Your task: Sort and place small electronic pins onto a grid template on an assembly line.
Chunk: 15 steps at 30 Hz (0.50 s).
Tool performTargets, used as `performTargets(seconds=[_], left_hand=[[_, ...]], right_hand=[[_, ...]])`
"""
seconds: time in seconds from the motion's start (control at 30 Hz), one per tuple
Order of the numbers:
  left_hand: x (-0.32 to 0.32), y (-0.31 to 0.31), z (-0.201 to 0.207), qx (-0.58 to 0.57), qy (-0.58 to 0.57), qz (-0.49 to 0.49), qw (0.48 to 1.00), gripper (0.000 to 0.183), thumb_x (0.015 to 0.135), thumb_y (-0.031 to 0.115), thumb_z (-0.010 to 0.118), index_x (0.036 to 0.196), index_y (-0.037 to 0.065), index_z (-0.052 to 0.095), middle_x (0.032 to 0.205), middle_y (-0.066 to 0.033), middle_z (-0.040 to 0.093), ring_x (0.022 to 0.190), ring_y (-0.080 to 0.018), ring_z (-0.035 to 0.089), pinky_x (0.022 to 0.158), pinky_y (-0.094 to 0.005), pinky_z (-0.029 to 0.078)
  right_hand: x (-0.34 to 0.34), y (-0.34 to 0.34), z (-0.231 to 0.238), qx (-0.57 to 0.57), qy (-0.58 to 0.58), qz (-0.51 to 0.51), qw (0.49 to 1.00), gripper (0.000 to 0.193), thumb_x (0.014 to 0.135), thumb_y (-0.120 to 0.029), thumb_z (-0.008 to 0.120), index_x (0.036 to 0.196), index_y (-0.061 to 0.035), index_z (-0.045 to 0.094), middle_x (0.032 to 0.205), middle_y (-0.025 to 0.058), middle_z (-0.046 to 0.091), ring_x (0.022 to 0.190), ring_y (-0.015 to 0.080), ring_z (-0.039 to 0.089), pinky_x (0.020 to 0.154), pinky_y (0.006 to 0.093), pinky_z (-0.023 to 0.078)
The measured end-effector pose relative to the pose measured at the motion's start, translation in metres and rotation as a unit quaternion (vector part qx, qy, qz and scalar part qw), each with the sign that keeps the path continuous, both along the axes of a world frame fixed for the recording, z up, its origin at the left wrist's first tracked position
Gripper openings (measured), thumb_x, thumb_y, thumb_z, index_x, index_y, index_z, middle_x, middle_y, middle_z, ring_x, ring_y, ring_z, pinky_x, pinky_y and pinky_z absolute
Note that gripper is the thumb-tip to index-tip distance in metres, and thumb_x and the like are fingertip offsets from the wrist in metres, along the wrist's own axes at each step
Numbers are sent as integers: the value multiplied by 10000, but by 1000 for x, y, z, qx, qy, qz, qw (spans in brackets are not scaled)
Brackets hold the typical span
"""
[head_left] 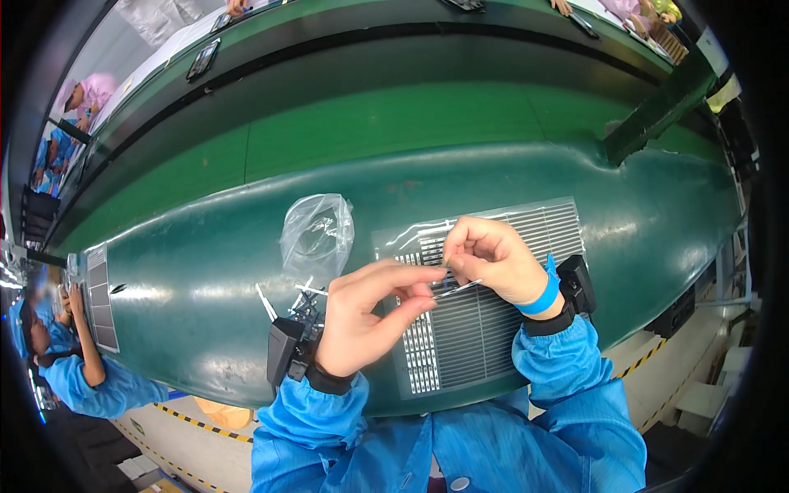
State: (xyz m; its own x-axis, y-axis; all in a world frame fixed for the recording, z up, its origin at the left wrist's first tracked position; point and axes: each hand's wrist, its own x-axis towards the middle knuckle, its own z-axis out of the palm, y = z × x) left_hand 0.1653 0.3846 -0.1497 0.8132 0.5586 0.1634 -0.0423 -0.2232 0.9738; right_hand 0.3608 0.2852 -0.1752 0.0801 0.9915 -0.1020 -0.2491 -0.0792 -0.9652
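My left hand (370, 312) is closed in a pinch on a thin silvery strip (457, 289), which sticks out past the fingertips to the right. Close beside it, my right hand (491, 259) has thumb and forefinger pressed together; what they pinch is too small to make out. Both hands are over a clear sheet with rows of narrow dark strips (485, 345), lying flat on the green table. Small white pieces line the rows along its left side. Part of the sheet is hidden beneath my hands.
A crumpled clear plastic bag (318, 234) lies left of the sheet. Several slim black and silvery pieces (307, 306) lie by my left wrist. A dark post (662, 111) rises at the far right. Beyond runs a green conveyor (345, 115). A co-worker's arm (90, 353) rests at far left.
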Motion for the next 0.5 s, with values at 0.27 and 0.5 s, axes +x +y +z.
performTargets(seconds=[0.27, 0.5], left_hand=[[-12, 12, -7, -91, -56, -17, 994, 144, 798, -111, 686, 907, -16, 684, 972, -95, 607, 840, -164, 625, 740, -278, 529], [-43, 42, -7, -184, -343, 83, 917, 115, 923, 76, 638, 972, 70, 534, 1031, -48, 489, 690, -81, 422, 551, -208, 342]], right_hand=[[-16, 11, 4, 9, -12, -40, 999, 25, 939, -55, 605, 952, -40, 590, 828, -47, 576, 738, 22, 523, 617, 192, 426], [-65, 37, 27, 46, -221, -228, 947, 42, 898, -14, 618, 902, -48, 595, 793, -30, 591, 696, 19, 513, 610, 193, 418]])
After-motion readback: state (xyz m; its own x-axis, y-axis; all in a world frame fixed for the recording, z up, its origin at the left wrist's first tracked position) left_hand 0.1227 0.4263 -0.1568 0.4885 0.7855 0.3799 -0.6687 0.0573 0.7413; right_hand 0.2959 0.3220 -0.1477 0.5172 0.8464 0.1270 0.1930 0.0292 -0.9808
